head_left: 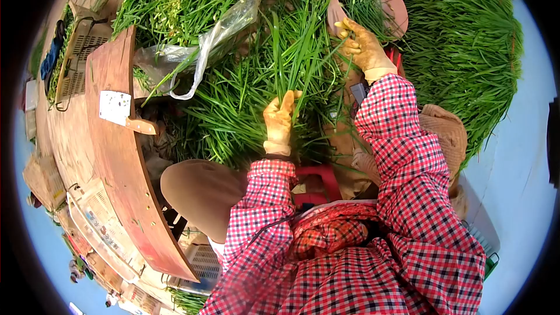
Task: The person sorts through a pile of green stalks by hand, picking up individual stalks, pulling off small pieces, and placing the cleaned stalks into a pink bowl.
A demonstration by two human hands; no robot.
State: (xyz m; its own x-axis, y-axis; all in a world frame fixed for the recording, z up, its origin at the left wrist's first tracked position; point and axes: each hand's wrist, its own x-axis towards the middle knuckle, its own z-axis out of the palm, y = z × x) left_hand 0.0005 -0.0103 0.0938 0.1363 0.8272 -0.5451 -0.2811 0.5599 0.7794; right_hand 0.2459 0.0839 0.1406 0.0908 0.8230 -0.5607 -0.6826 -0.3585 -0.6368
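Observation:
My left hand [279, 118], in a yellowed glove, is closed around the lower ends of a bunch of long green stalks [291, 52] that fan upward. To its right, my right hand [363, 48], gloved too, has its fingers curled beside the mouth of a pink container [394, 9] with thin green stems inside. Whatever lies between those fingers is too small to make out. Loose green stalks [224, 114] lie in a heap beneath and left of my left hand.
A wooden board [119, 166] on the left bears a cleaver [116, 108]. A clear plastic bag [224, 29] of cut greens lies at the upper left. Piled greens [461, 41] fill the upper right. Crates [81, 52] stand at far left.

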